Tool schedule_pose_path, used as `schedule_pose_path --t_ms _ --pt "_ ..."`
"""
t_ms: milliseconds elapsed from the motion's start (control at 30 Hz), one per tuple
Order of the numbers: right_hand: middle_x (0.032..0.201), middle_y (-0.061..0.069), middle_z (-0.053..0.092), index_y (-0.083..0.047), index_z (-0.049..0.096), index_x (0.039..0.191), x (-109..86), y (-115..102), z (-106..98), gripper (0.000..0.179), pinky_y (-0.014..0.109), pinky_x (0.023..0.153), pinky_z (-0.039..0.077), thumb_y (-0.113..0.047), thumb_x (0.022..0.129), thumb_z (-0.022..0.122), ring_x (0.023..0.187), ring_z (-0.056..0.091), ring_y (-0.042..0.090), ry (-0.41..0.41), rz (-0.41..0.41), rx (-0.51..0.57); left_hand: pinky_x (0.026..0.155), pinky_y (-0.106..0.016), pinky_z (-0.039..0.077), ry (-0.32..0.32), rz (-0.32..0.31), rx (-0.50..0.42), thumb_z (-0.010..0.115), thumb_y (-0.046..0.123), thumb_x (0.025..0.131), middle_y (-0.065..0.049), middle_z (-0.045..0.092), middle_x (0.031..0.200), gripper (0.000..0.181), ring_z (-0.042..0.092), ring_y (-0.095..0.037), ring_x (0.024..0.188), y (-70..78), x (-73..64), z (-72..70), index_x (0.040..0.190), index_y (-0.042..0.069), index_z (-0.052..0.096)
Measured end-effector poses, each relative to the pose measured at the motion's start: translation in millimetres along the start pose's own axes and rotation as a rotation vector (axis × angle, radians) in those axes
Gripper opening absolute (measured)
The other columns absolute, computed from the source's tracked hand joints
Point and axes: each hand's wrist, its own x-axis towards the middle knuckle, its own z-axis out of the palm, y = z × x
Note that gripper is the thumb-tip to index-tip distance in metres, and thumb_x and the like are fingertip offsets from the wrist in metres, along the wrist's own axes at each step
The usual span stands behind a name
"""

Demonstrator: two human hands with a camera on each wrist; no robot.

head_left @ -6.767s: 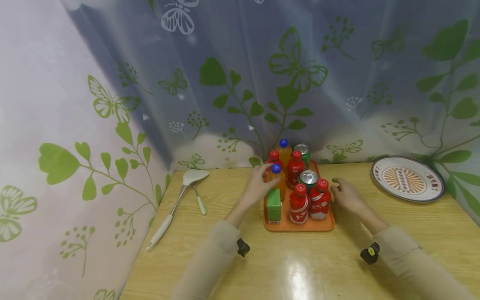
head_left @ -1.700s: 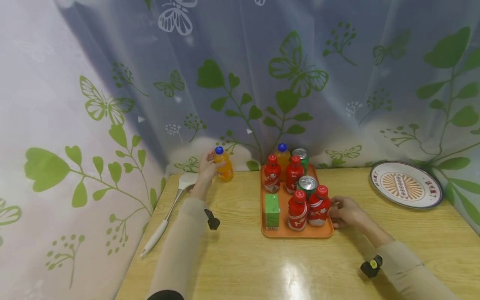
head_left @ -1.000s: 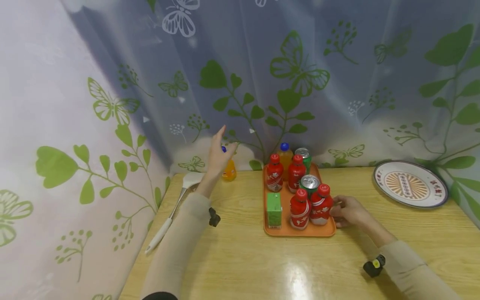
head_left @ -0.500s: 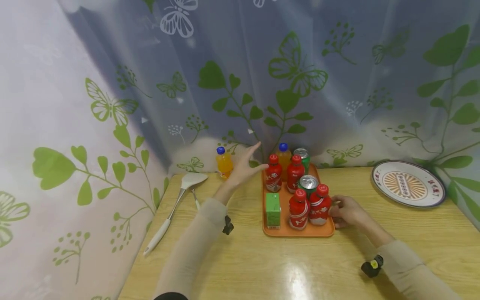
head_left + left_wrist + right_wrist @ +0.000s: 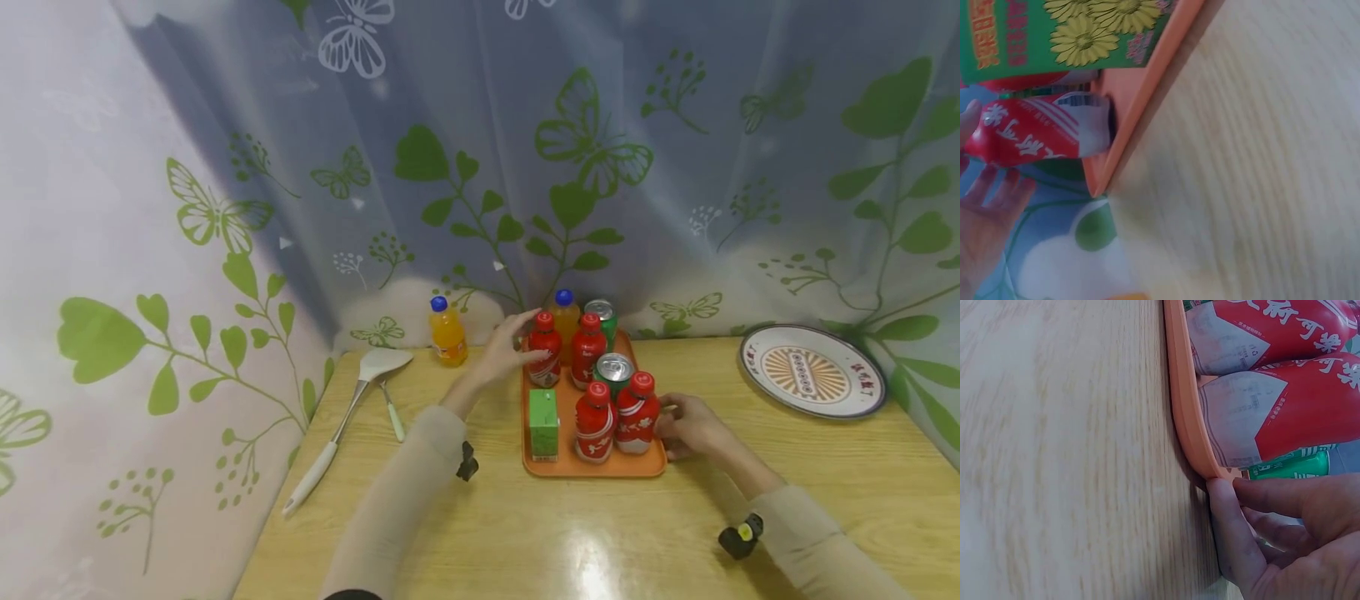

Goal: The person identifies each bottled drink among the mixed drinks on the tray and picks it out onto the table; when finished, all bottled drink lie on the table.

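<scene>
On the orange tray (image 5: 536, 468) stand several red soda bottles, an orange-drink bottle with a blue cap (image 5: 565, 315), two green cans and a green drink carton (image 5: 543, 425). My left hand (image 5: 501, 354) is spread around the back-left red bottle (image 5: 545, 350); in the left wrist view, thumb and fingers lie on either side of its upper part, and I see no firm grip. With thumb and forefinger, my right hand (image 5: 1291, 531) pinches the tray's rim at the near right corner, close to a red bottle (image 5: 1285, 412).
Another orange-drink bottle (image 5: 448, 335) stands on the table left of the tray. A long-handled spatula (image 5: 330, 442) and a small green-handled utensil (image 5: 393, 414) lie at the left. A round plate (image 5: 812, 371) sits at the right against the curtain (image 5: 675, 208).
My left hand took an orange-drink bottle off the tray, set it down on the table at left, let go and came back to the red bottle. My right hand moved onto the tray's rim.
</scene>
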Motion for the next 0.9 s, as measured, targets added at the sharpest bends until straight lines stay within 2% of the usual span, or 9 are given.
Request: schedule_pose_path --t_ms 200,467,900 --pt "0.103 0.017 0.062 0.013 0.035 0.149 2.0 2 -2 0.059 0.033 0.064 0.065 0.002 0.098 0.062 0.08 0.068 0.018 -0.012 0.005 0.01 0.112 -0.05 0.054 -0.005 -0.037 0.0 0.079 0.014 0.096 -0.022 0.05 0.151 0.075 0.057 -0.041 0.137 -5.2 -2.1 9.2 0.161 0.008 0.042" --pt "0.1 0.013 0.061 0.013 0.036 0.148 2.3 3 -1 0.056 0.032 0.063 0.064 0.003 0.098 0.061 0.08 0.068 0.017 -0.017 0.003 0.025 0.106 -0.047 0.059 0.072 0.012 -0.043 0.079 0.01 0.094 -0.018 0.059 0.149 0.071 0.063 -0.037 0.13 -11.0 -2.4 17.3 0.156 0.007 0.047" --pt "0.103 0.014 0.061 0.012 0.036 0.148 0.4 2 -1 0.056 0.032 0.064 0.064 0.002 0.099 0.062 0.082 0.069 0.016 -0.019 0.007 0.029 0.1 -0.046 0.061 0.136 0.003 -0.055 0.081 0.007 0.091 -0.017 0.066 0.141 0.061 0.068 -0.04 0.122 -11.1 -1.2 19.6 0.148 0.009 0.057"
